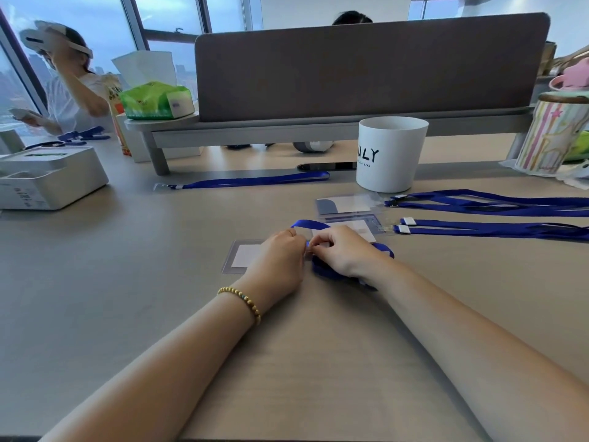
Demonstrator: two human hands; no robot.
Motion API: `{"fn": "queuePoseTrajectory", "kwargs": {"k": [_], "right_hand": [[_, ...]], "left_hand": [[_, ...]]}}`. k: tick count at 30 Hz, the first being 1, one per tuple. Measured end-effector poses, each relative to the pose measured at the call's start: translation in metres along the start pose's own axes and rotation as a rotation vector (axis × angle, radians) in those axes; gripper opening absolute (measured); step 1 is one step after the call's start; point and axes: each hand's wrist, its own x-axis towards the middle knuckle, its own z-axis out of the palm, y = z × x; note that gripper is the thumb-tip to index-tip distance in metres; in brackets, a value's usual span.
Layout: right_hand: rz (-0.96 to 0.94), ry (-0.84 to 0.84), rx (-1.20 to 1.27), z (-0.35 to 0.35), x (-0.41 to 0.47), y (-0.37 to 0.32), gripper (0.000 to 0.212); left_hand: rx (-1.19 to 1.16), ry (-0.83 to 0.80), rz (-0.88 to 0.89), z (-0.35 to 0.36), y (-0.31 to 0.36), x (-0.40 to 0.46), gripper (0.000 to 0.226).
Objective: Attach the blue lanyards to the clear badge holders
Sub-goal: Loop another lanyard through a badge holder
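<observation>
On the far left of the pale wooden desk [127, 314] sits a white plastic box [47, 183], and right of it, further back, a single blue fabric lanyard [255, 180] lies stretched flat, seemingly already joined to a clear holder at its left end, though that end is too small to be sure.

Nearer, a clear plastic badge holder with a white card insert [243, 256] lies flat on the desk, its right edge hidden under the left hand [279, 260]. That hand, with a beaded bracelet [242, 301] on its wrist, has its fingers curled in, apparently pinning or pinching the holder's clip end; the contact itself is hidden.

Just right, the right hand [341, 253] pinches the end of a blue ribbon lanyard [322, 269] between thumb and fingers, right against the left hand's fingertips. The rest of that lanyard loops behind both hands and bunches under the right wrist.

The step in hand looks like fastening this lanyard's clip to the holder's slot. Next, the clip needs to be threaded through the slot and closed while the left hand keeps the holder steady.

Beyond the hands lie two more clear card-filled badge holders [345, 205], touching the ends of several blue lanyards [494, 215] fanned out rightward. A white cup [390, 154] stands behind them.
</observation>
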Motion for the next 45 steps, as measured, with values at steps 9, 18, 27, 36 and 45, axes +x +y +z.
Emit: {"fn": "queuePoseTrajectory", "kwargs": {"k": [9,18,27,36,45], "right_hand": [[-0.017,0.015,-0.043,0.002,0.000,-0.001,0.024],[0.010,0.010,-0.042,0.005,0.000,0.000,0.026],[0.027,0.100,-0.102,0.012,-0.001,-0.002,0.025],[0.037,0.110,-0.014,0.012,-0.006,-0.003,0.025],[-0.071,-0.048,0.150,-0.007,-0.005,-0.001,0.027]], "left_hand": [[-0.098,0.057,-0.083,0.003,0.000,0.002,0.020],[-0.013,-0.029,0.003,0.005,-0.005,0.007,0.025],[-0.105,0.052,-0.057,0.004,0.000,0.003,0.027],[-0.380,0.128,-0.271,-0.002,-0.021,0.007,0.025],[-0.293,-0.071,-0.142,-0.014,-0.041,0.011,0.038]]}}
